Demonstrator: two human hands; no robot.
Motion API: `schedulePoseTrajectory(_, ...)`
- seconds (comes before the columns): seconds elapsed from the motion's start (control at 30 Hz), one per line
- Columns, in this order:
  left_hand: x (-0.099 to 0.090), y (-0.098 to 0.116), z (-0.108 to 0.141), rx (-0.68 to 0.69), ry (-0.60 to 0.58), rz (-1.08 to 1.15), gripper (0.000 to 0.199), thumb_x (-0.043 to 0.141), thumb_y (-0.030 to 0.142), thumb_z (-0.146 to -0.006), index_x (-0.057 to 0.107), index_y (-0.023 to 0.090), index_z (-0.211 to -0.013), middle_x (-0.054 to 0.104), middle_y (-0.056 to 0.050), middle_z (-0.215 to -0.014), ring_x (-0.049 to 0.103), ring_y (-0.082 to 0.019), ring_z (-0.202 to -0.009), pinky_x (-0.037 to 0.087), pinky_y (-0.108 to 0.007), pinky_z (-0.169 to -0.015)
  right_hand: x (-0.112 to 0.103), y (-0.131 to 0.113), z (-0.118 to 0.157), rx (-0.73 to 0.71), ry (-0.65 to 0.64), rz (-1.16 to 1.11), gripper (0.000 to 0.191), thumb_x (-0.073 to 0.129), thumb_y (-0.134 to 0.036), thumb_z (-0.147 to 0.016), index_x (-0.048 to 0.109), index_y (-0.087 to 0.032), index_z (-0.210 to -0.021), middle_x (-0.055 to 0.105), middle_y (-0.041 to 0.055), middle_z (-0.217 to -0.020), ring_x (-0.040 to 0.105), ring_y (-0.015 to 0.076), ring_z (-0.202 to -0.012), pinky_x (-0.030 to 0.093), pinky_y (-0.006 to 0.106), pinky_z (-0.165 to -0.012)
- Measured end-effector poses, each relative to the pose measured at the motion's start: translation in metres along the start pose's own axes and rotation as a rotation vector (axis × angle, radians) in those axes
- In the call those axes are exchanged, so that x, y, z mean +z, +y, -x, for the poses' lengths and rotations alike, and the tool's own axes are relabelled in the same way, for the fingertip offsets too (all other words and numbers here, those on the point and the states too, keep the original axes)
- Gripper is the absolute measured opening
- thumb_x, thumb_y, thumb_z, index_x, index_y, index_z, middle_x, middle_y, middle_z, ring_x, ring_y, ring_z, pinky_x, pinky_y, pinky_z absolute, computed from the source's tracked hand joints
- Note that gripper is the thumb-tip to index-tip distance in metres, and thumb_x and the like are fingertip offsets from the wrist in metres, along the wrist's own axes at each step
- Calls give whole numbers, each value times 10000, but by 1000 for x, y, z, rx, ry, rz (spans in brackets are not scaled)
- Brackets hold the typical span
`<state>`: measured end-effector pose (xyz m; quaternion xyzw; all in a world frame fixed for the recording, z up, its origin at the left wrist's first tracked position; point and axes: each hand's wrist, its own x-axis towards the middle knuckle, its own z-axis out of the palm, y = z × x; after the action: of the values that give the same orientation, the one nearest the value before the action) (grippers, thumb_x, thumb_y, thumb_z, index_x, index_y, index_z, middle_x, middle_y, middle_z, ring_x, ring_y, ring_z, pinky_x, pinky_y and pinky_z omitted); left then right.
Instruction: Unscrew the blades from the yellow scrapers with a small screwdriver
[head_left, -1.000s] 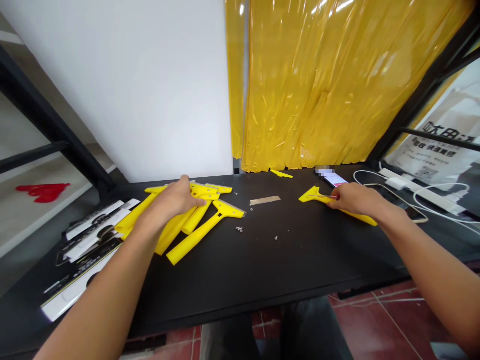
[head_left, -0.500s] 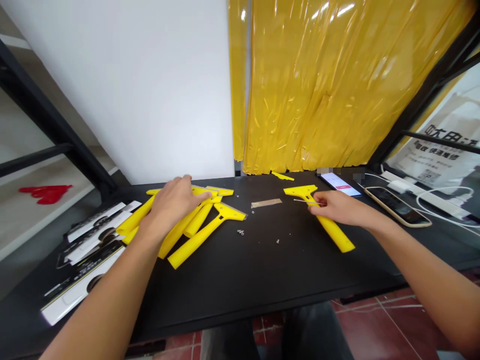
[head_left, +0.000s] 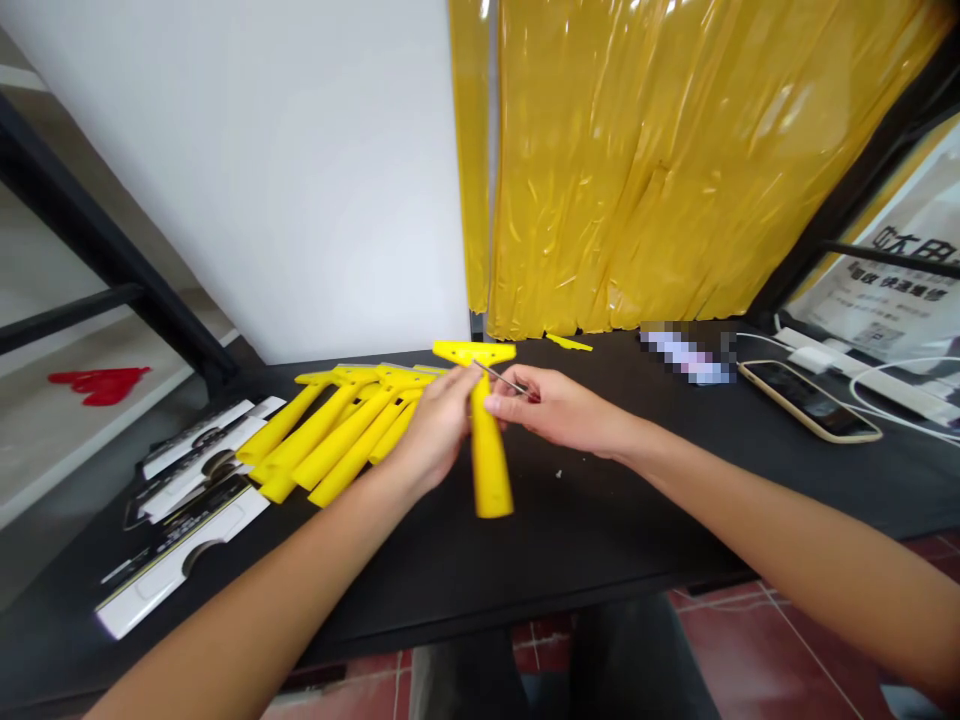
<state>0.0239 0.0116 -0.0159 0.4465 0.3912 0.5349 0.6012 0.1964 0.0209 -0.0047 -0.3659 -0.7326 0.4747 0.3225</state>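
A yellow scraper (head_left: 493,465) is raised over the middle of the black table, head away from me and handle toward me. My left hand (head_left: 439,430) closes on its neck from the left. From the right, my right hand (head_left: 562,408) pinches a thin metal rod-like tool (head_left: 506,380) whose tip points at the scraper's head; its exact kind is not clear. The right fingers also touch the handle. Left of my hands lies a pile of yellow scrapers (head_left: 330,430), overlapping, handles toward me. A small screw (head_left: 558,474) rests on the table.
Black and white packages (head_left: 180,560) lie at the left. To the right are a phone (head_left: 810,400), a white power strip (head_left: 885,375) with cables, and a blurred-out phone (head_left: 690,358). A yellow strip (head_left: 570,343) lies by the yellow plastic curtain (head_left: 637,200) behind the table.
My right hand has brought the scraper and rod-like tool left to the middle. My left hand has left the pile and taken hold of that scraper. The pile's nearest scraper now lies further left.
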Motion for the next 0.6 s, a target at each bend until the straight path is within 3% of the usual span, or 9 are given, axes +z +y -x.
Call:
schedulePoseTrajectory(0.07,-14,13,-10,-96,122,28,133,540,245,-938,606,130,-938,704,-75,-863,606,-127,-551,517,-261,-539,-6,6,-4,20,-34,-42,441,496,-612,-958,610,-200,-848,403,-66,-581,348,94,-492,294,244,-481)
schedulePoseTrajectory(0.13,-28,27,-20,-160,182,40,131,494,205,-936,592,130,-890,655,-41,-756,531,-99,-463,465,-233,-453,-20,19,-7,-5,-5,33,487,430,-594,-989,661,-189,-850,426,-49,-598,375,98,-497,318,251,-494)
schedulePoseTrajectory(0.27,-45,39,-26,-281,54,-20,232,466,309,-942,548,177,-769,453,34,-551,366,-90,-362,354,-228,-342,-53,61,-14,-91,156,582,303,574,-432,-946,763,-202,-1002,642,40,-833,572,166,-742,427,301,-717)
schedulePoseTrajectory(0.37,-43,33,-20,-351,-43,-244,336,537,462,-931,525,202,-719,424,42,-514,366,-98,-358,365,-233,-340,-66,80,-17,4,72,857,338,650,-452,-899,756,-250,-1148,652,67,-916,601,202,-797,419,307,-710)
schedulePoseTrajectory(0.5,-39,24,-13,-350,-204,-540,428,559,540,-921,504,211,-653,466,17,-515,432,-119,-388,407,-248,-363,-69,79,-16,64,21,956,216,669,-396,-889,776,-267,-1026,685,80,-1021,625,236,-918,395,300,-694)
schedulePoseTrajectory(0.6,-36,25,-10,-386,-236,-617,454,534,559,-931,491,213,-640,473,16,-525,434,-117,-391,401,-252,-363,-70,75,-15,130,18,914,168,715,-384,-841,762,-223,-851,703,64,-868,621,211,-786,370,295,-623)
